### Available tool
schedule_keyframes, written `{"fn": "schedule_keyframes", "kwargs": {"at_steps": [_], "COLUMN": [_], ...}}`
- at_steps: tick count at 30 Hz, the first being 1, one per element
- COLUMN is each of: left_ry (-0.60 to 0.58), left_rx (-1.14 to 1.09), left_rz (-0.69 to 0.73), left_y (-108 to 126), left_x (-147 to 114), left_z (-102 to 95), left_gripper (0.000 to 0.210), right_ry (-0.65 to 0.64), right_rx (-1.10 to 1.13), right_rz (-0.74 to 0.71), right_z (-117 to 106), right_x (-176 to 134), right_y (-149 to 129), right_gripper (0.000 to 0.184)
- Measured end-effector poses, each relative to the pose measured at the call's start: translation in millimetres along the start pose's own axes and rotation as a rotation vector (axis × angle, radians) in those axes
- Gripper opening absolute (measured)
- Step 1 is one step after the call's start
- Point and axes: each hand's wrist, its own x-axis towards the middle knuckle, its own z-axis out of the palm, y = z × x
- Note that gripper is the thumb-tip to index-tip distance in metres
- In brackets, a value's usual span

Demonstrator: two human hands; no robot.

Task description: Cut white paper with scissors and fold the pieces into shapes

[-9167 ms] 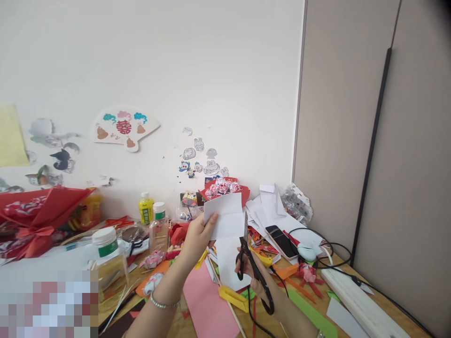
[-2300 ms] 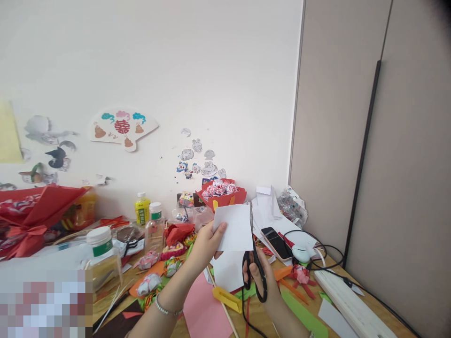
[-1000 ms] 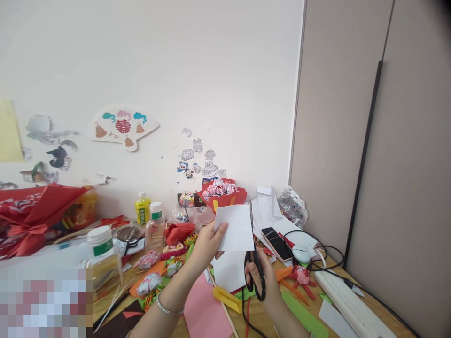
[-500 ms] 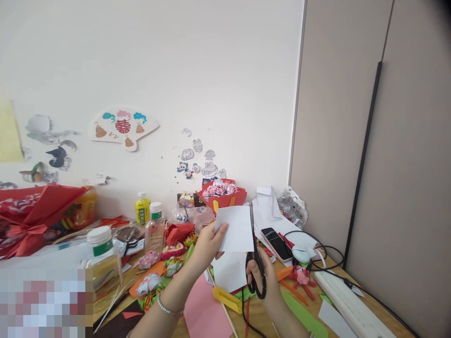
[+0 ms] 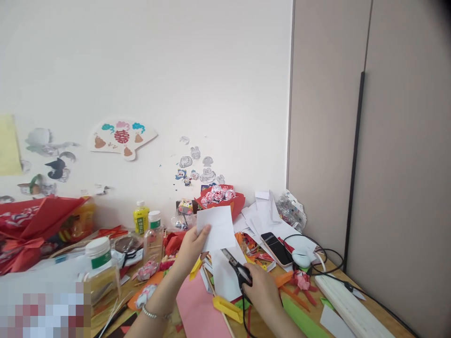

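Note:
My left hand point(image 5: 195, 242) pinches the left edge of a white sheet of paper point(image 5: 216, 229), thumb in front, and holds it up above the table. Black-handled scissors point(image 5: 237, 269) are gripped in my right hand point(image 5: 262, 287), lower and to the right of the sheet. Their blades point up and to the left, below the held paper and apart from its right edge. Beneath them lies another white sheet point(image 5: 225, 283). A pink sheet point(image 5: 199, 307) and a folded yellow paper strip point(image 5: 228, 309) are near my wrists.
A phone point(image 5: 276, 248), a white mouse point(image 5: 302, 257), black cables and a white power strip point(image 5: 352, 305) lie on the right. Clear plastic jars point(image 5: 100, 267), a yellow bottle point(image 5: 141, 218) and paper flowers point(image 5: 146, 296) stand left. A red bouquet point(image 5: 220, 196) is at the wall.
The scissors have come away from the sheet's right edge, turned and dropped lower, now pointing up-left. My left hand and the paper sit further left in view; the camera view has shifted slightly.

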Motion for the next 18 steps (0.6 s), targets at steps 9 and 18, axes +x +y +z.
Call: {"fn": "schedule_keyframes", "kwargs": {"at_steps": [9, 18], "left_ry": [-0.134, -0.202], "left_rx": [0.095, 0.071], "left_rz": [-0.115, -0.214], "left_y": [-66.2, -79.5], "left_x": [-30.6, -50.6], "left_z": [-10.2, 2.3], "left_gripper": [0.047, 0.054], "right_ry": [-0.077, -0.053], "right_rx": [-0.280, 0.659], "right_rz": [-0.098, -0.028], "right_z": [1.9, 5.1], "right_x": [-9.7, 0.6], "right_y": [-17.6, -11.9], "right_gripper": [0.022, 0.029]}}
